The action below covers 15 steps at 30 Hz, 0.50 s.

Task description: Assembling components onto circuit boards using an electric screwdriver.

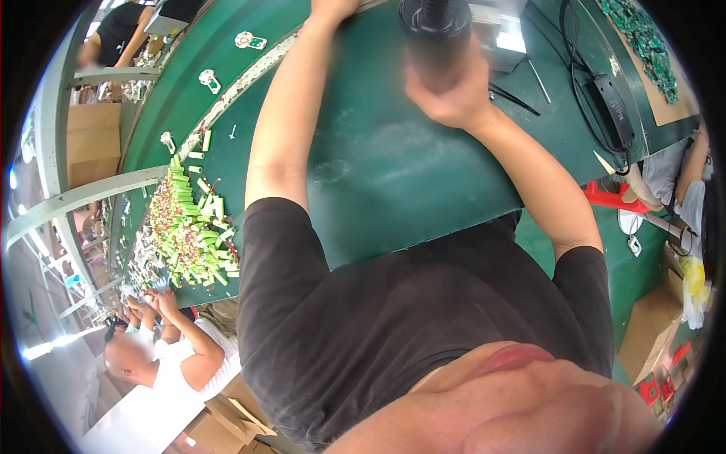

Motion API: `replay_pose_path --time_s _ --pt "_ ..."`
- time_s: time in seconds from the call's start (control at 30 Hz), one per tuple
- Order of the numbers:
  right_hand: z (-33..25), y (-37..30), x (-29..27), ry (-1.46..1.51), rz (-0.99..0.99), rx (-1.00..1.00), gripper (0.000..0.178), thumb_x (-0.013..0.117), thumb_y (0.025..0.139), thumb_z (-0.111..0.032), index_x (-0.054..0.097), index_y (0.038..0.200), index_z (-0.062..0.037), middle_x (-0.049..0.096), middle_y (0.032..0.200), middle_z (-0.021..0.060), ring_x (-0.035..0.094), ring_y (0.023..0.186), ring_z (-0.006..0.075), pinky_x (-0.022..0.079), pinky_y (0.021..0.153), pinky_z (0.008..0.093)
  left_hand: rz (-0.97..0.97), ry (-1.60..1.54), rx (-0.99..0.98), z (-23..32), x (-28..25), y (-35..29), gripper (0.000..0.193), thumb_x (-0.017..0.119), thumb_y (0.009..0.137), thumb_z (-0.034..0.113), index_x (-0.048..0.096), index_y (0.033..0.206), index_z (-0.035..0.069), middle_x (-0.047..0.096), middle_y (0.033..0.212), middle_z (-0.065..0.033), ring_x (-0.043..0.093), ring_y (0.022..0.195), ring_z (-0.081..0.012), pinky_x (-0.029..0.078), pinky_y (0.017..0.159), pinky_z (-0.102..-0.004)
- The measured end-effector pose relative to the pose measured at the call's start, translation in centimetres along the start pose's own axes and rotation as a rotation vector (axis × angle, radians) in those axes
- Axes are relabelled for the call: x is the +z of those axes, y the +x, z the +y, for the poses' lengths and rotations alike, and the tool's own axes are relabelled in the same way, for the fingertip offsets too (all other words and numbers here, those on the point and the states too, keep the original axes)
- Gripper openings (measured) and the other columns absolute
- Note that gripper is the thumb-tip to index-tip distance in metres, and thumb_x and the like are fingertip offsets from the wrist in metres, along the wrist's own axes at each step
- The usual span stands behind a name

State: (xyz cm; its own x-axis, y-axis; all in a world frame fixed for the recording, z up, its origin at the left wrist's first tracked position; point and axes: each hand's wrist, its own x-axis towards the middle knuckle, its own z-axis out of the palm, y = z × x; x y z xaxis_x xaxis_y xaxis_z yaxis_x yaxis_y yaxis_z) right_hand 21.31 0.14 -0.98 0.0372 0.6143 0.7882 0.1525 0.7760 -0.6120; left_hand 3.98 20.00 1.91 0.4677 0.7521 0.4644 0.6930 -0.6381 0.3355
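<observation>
My right hand (461, 94) is wrapped round an upright black cylindrical tool (435, 34) with a coil at its top; it looks like an electric screwdriver. Motion smears the hand and the tool's lower part, and the tip is hidden. At the upper edge, my left hand (335, 7) reaches to the pale rail (257, 83) bordering the bench; its fingers lie out of the picture. Beneath both arms spreads the green bench top (370, 166). Right of my right hand lie black tweezers (514, 100) and a thin metal rod (539, 82).
Green battery cells (193, 234) with red wires are heaped at left. Small white parts with green boards (249, 41) lie on the green belt (174, 83). A black power adapter (611, 113) with cable and several green circuit boards (650, 53) are at right. A co-worker (181, 356) sits at lower left.
</observation>
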Motion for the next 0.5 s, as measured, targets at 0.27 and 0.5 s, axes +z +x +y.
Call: replay_pose_path --time_s 0.27,0.5 --pt "-3.7 4.7 -0.4 0.351 0.215 0.163 0.067 0.064 0.080 0.012 0.037 0.140 0.0021 0.058 0.101 0.0093 0.059 0.076 0.0125 0.051 0.069 0.0258 0.075 -0.027 0.114 4.9 -3.1 -7.3 0.014 0.072 0.085 0.013 0.071 0.090 0.000 0.059 0.126 -0.0193 0.054 0.117 -0.0399 0.045 0.102 -0.0461" --pt "-3.2 8.6 -7.0 0.373 0.148 -0.132 0.073 0.058 0.090 0.012 0.026 0.153 -0.0077 0.055 0.116 0.0107 0.060 0.070 0.0139 0.055 0.057 0.0263 -0.108 -0.199 0.226 12.9 -4.0 -16.8 0.020 0.085 0.074 0.012 0.067 0.082 0.007 0.062 0.132 -0.0042 0.056 0.118 -0.0328 0.049 0.100 -0.0440"
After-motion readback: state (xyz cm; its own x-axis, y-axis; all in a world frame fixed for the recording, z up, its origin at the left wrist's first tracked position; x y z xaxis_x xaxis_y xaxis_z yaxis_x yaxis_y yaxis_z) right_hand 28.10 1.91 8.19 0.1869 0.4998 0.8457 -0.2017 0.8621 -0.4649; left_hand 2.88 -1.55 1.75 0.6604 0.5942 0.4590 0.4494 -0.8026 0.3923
